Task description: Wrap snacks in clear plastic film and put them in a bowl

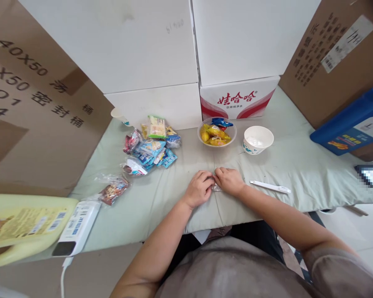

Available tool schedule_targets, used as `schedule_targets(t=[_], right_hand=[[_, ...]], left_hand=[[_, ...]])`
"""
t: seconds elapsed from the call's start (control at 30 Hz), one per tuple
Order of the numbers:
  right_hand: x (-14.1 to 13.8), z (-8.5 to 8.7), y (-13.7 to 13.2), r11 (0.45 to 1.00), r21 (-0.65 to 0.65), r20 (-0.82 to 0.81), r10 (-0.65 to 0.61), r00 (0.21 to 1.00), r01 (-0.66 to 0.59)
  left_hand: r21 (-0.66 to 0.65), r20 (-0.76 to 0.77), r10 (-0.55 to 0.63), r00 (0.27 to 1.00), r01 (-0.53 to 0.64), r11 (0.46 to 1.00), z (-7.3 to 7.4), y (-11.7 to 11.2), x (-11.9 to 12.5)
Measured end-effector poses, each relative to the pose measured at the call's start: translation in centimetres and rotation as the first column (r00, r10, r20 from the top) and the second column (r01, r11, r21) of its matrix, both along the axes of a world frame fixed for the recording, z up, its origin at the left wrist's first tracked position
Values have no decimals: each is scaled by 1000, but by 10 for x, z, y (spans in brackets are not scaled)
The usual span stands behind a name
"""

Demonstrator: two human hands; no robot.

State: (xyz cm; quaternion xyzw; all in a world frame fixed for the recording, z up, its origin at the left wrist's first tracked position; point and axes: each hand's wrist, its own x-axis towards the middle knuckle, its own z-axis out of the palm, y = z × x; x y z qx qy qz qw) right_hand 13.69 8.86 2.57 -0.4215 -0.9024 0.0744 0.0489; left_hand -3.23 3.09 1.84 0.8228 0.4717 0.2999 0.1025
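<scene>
My left hand point(199, 188) and my right hand point(229, 181) rest side by side on the pale green cloth point(180, 194) near the table's front edge. Both have curled fingers pinching a small clear wrapper point(215, 187) between them; what is inside it is too small to make out. Beyond the hands stands a clear bowl point(217, 133) filled with yellow and blue wrapped snacks. Next to it on the right is an empty white paper bowl point(257, 140). A pile of snack packets point(152, 148) lies to the far left of the hands.
A white pen-like stick point(270, 187) lies right of my right hand. A nut packet point(113, 190), a white power bank point(77, 225) and a yellow jug point(21, 225) sit at the left. White and brown cartons point(149, 54) wall the back; a blue box point(354, 124) is at the right.
</scene>
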Motion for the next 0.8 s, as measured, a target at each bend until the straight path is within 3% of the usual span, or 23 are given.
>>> schedule_targets(t=[0.17,0.27,0.33,0.47,0.57,0.63,0.73,0.8], right_hand=[[18,8,24,991,82,-26,-106,994,108],[33,18,35,966,159,-137,-185,973,206],[38,20,27,976,175,-251,-83,964,130],[29,5,-12,967,153,-308,241,921,-202],[20,-9,-33,966,129,-280,254,926,-226],[20,-8,-31,952,91,-259,306,916,-292],[35,14,-5,941,72,-265,338,903,-331],[51,42,25,983,120,-298,168,940,-138]], left_hand=[[20,-1,12,1000,-12,1000,1,1,0],[21,26,9,1000,-9,1000,0,2,-1],[20,45,-8,999,7,1000,0,2,-1],[16,120,12,993,-14,1000,-2,2,-2],[6,210,144,967,-148,989,-4,1,-6],[-6,269,217,938,-224,975,-6,2,-9],[-23,325,236,916,-242,970,-9,4,-11],[-39,325,227,918,-227,973,-10,6,-11]])
